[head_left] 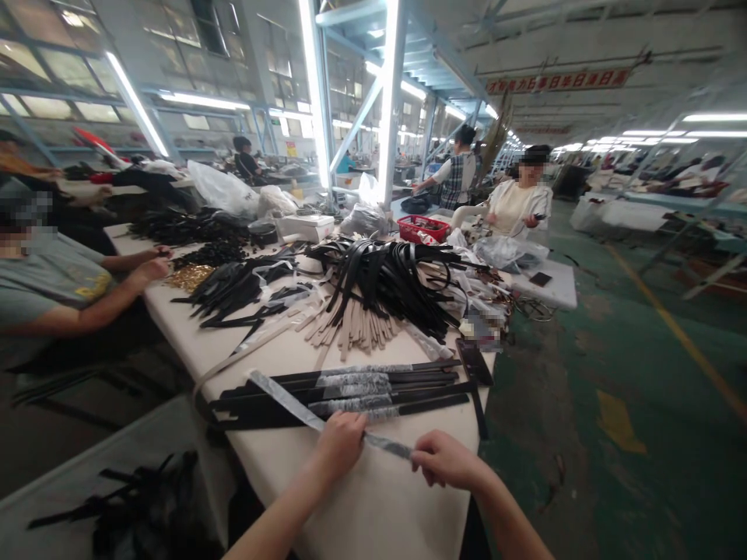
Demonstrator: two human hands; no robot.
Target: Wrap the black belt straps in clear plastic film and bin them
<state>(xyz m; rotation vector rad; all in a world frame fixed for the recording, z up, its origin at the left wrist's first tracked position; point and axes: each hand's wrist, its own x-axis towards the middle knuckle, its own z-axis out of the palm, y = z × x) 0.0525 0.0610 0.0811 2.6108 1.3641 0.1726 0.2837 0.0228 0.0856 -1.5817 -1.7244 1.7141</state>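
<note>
Big busy workshop, cream table (397, 505) up front. Left hand (343, 442) is curled closed around the middle of a shiny grey strip (285, 399), whose left end slants over some black strips (437, 403). Right hand (440, 459) pinches near its right end. Far side: white box (306, 228), can't see inside, then a red basket (417, 232) with stuff too small to make out.

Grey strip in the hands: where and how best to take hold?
Likely by its free end: pinch the grey strip across its narrow width from the left. It looks flat, and that end juts past the left hand over the black straps, while the right hand holds the other end.
</note>
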